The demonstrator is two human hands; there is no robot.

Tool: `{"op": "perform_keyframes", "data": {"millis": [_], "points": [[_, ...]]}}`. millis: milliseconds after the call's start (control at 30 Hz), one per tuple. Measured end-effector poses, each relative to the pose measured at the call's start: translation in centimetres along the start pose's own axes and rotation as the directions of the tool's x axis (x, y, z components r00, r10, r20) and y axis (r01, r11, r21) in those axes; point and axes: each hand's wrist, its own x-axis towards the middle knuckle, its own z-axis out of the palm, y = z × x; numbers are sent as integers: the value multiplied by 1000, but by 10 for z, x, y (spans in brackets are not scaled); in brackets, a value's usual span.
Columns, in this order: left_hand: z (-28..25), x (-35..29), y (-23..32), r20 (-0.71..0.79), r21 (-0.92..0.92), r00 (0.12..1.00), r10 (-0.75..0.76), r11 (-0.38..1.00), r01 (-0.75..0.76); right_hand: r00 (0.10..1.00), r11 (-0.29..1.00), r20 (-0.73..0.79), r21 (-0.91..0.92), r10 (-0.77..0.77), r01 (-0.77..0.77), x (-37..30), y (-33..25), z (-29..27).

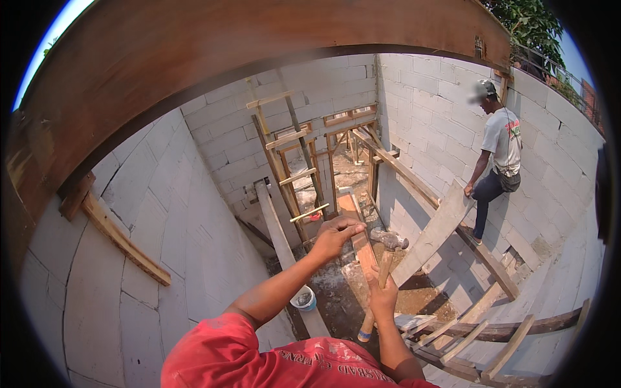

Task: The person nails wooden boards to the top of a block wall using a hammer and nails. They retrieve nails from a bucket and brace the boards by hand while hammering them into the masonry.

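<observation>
Brown wood crosses the top from where I stand: a wide beam (278, 29) sweeping from far left to upper right. Under it at left, a wooden strip (126, 242) slants against the grey block wall (207, 226). A wooden ladder (298, 176) rises in the upper middle, and a white-and-blue bucket (309, 306) shows low, left of centre. At the centre, the left hand (337, 236) is half curled, thumb and fingertips close together, by a reddish-brown plank (363, 249); whether it pinches anything I cannot tell. Right beside that plank the hammer (386, 266) points head up, its handle wrapped by the right hand (381, 296), below centre. Further right, a co-worker (503, 139) has a hand on a wide grey board (435, 231), one foot on a timber (488, 262). Rungs (508, 347) of another frame fill the lower right.
</observation>
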Motion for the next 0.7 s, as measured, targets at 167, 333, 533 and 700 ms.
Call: {"op": "perform_keyframes", "data": {"millis": [167, 333, 533, 700], "points": [[-64, 159, 208, 87, 712, 776, 625, 506, -487, 999, 986, -45, 169, 5, 3, 18, -17, -5], [-63, 236, 327, 33, 861, 819, 572, 400, -314, 995, 976, -33, 193, -92, 96, 49, -56, -18], [-35, 263, 339, 120, 974, 836, 536, 100, -203, 939, 908, 63, 283, -338, 308, 87, -121, -24], [-36, 284, 321, 325, 945, 614, 719, -227, -233, 751, 723, 53, 321, -658, 611, 118, -204, -9]]}}
